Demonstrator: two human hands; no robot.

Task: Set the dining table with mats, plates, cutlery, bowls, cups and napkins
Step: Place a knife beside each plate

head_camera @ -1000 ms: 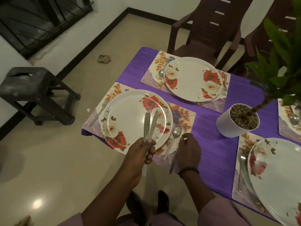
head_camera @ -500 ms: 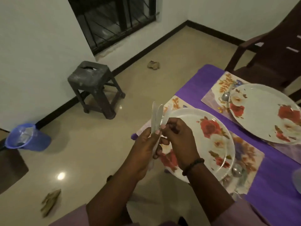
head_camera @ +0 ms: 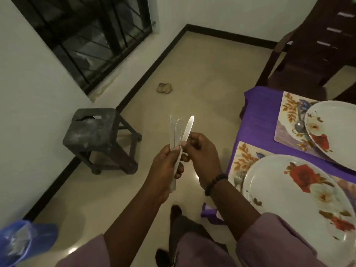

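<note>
My left hand (head_camera: 166, 168) grips a small bunch of steel table knives (head_camera: 174, 132), blades up, over the floor left of the table. My right hand (head_camera: 202, 151) pinches one knife (head_camera: 187, 128) from that bunch and angles it to the right. On the purple tablecloth (head_camera: 256, 105) at the right lie two floral mats, the near mat (head_camera: 240, 160) and the far mat (head_camera: 289, 105). Each carries a white rose-patterned plate, near plate (head_camera: 296, 193) and far plate (head_camera: 335, 128). A fork (head_camera: 238, 179) lies left of the near plate, a spoon (head_camera: 299, 125) left of the far one.
A dark stool (head_camera: 100, 135) stands on the tiled floor by the wall under a barred window. A blue plastic jug (head_camera: 23, 241) sits at the lower left. A brown chair (head_camera: 316, 51) stands at the table's far end. A small scrap (head_camera: 164, 88) lies on the floor.
My view has swung left, away from the table. My right hand came off the table's spoon side and took hold of one knife in the bunch, fanning it out to the right.
</note>
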